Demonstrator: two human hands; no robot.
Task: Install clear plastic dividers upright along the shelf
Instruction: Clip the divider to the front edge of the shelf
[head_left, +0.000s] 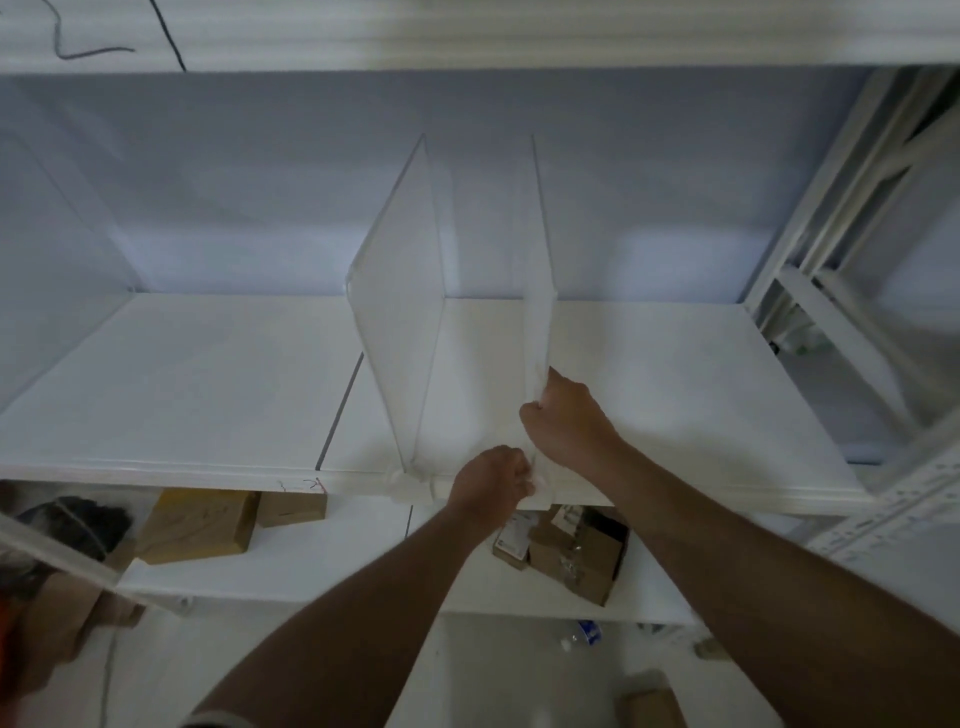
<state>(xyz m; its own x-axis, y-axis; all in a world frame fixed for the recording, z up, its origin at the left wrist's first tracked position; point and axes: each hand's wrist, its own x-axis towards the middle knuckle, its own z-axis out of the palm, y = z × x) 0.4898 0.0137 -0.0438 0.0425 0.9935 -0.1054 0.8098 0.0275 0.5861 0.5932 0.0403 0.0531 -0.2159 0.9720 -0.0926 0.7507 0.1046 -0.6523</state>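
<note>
White flat shelf board (182, 379) runs across the view, dark seam (340, 410) splitting it left of centre. 2 clear plastic rectangular dividers stand on it near the middle, running front to back. Left clear divider (397, 332) upright, leaning slightly left in the wide-angle view, its foot at a white plastic clip (410, 486) on the shelf front edge. Right clear divider (540, 291) upright, just right of the first, seen nearly edge-on.

Right hand (563, 415) grips the front edge of the right clear divider low down, fingers curled round it, thumb up along the edge. Left hand (491, 480) is at the shelf front edge at the foot of the same divider, fingers curled and pinching something small and white there; what exactly cannot be told, blurred. Both forearms are bare.

Another clear panel (57, 249) stands at far left of the shelf. White metal rack frame (841, 218) at right. Lower white shelf (311, 566) holds brown cardboard boxes (195, 525) at left and a pile of small brown cartons (576, 551) under the hands. Black cable (169, 34) hangs at upper left.
</note>
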